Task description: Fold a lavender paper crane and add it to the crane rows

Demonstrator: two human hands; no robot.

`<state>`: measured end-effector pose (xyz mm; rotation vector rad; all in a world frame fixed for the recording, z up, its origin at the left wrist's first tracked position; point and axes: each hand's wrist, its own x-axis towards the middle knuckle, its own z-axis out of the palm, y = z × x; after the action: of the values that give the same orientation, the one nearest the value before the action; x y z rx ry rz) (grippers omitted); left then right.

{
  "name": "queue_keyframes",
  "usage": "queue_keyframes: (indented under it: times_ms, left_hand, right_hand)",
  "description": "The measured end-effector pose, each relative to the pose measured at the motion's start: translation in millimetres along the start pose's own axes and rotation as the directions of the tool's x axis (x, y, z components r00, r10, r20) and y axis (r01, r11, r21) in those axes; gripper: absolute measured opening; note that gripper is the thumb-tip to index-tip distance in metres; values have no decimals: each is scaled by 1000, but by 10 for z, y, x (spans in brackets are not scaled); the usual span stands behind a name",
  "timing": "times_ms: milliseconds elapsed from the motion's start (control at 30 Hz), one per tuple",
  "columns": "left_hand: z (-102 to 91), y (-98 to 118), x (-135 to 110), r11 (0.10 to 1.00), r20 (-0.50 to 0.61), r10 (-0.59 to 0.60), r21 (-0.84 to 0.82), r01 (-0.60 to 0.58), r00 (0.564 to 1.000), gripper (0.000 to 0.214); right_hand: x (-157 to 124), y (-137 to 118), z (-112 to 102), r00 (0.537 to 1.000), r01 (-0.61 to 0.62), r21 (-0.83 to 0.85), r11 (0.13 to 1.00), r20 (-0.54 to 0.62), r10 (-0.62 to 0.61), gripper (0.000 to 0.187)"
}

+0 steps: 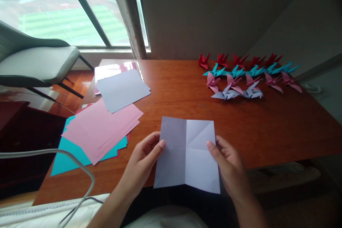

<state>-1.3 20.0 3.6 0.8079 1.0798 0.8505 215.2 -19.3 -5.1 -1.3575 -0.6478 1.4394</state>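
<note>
Lilac paper [200, 165] sits over the near edge of the table [171, 96], middle crease [185, 149] running near-to-far, left hand [143, 156] pinching one side, right hand [228, 162] the other, so neither's really closer.

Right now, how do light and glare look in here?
In the head view, daylight washes out the window; glare whitens the glossy packet there; the creased sheet looks darker on its left half; the back wall is dim.

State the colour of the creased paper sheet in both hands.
The creased paper sheet is pale lavender, clearest in the head view.
</note>
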Motion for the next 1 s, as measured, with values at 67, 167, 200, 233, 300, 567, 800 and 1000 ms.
queue_keyframes:
  times_ms: [67, 167, 200, 233, 300, 567, 800, 1000]
  left_hand:
    - [7, 25, 11, 998, -30, 50, 36, -48, 998, 26]
    - [3, 45, 25, 994, -63, 81, 78, -76, 995, 29]
    - [1, 48, 26, 993, -70, 82, 87, -75, 994, 29]
    - [0, 52, 25, 993, -74, 80, 95, -73, 994, 29]
    - [5, 62, 18, 992, -83, 76, 105, -67, 994, 29]
    - [22, 70, 13, 998, -94, 55, 31, -53, 994, 34]
    - [0, 44, 17, 998, -86, 55, -8, -56, 995, 39]
    - [16, 66, 12, 999, -138, 13, -49, -20, 990, 44]
  right_hand:
    - [1, -6, 11, 1000, -2, -8, 1000, -3, 2, 33]
    - [-4, -25, 32, 1000, -1, -23, 1000, -13, 0, 36]
    - [-5, -32, 37, 1000, 0, -29, 1000, -13, 0, 36]
    - [-6, -37, 39, 1000, 1, -35, 999, -12, -1, 36]
    - [-5, -43, 38, 1000, 5, -41, 999, -4, -5, 36]
    - [5, -20, 23, 1000, 0, -43, 999, -8, -1, 34]
    - [6, -5, 20, 1000, -1, -30, 1000, -12, 0, 33]
    - [-10, -49, 50, 999, -30, 16, 999, -13, 30, 35]
